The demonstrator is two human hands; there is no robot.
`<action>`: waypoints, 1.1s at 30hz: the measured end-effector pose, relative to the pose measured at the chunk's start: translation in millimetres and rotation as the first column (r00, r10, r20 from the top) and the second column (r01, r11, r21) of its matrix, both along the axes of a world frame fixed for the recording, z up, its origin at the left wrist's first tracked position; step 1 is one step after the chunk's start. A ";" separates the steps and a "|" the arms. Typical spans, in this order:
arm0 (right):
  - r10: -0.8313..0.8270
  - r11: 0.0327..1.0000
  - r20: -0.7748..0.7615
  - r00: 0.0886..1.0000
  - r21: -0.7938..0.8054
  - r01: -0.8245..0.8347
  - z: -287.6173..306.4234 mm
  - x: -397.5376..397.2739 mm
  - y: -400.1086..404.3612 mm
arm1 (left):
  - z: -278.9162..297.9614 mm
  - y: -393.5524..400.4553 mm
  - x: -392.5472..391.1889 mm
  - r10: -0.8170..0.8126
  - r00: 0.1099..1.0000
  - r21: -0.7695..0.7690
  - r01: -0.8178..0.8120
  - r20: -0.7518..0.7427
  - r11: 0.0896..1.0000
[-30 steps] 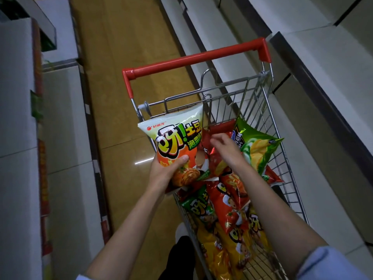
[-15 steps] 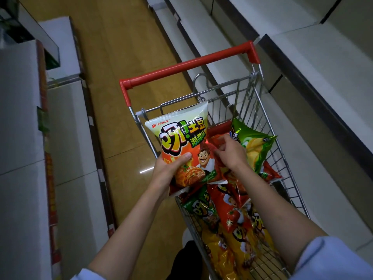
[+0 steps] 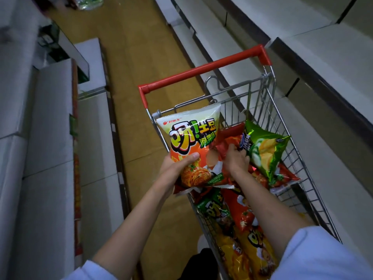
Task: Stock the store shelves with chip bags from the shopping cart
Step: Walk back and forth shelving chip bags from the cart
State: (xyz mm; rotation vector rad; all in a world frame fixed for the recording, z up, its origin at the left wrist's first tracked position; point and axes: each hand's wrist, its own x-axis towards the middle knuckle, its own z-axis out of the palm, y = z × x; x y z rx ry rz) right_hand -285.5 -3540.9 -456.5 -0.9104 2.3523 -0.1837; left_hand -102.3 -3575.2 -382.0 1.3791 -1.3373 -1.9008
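- The yellow chip bags (image 3: 242, 257) lie nearest in the shopping cart (image 3: 314, 201), with green and red bags heaped beyond them, so most of the stock is not yet shelved
- The left hand (image 3: 177, 164) has its grip clamped on the orange-and-white chip bag (image 3: 191, 146), thumb across the front, holding it upright over the cart's left rim
- The right hand (image 3: 235, 159) reaches into the heap, fingers curled round a red bag (image 3: 226, 145) just beside the green chip bag (image 3: 264, 150)
- I judge a pinch near the bag's top seam best, lifting straight up so neighbours do not snag
- The red handle (image 3: 201, 71) bars the far end; lift above it
- Shelves (image 3: 333, 57) to the right look bare and offer room; the aisle floor (image 3: 131, 63) to the left is narrow
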 end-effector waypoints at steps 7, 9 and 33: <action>-0.217 0.918 0.260 0.941 -0.272 0.287 19.6 -40.2 25.6 | 0.2 -0.6 -4.4 -0.026 1.000 0.035 0.026 -0.014 0.999; -0.239 0.844 0.453 0.859 -0.341 0.415 31.5 -55.5 42.3 | 5.0 -0.8 -16.4 -0.068 0.997 0.035 0.069 -0.019 0.997; -0.363 0.317 0.708 0.606 -0.518 0.794 144.2 -77.7 369.9 | 77.3 164.9 -110.9 -0.638 0.769 -0.094 0.633 -0.046 0.769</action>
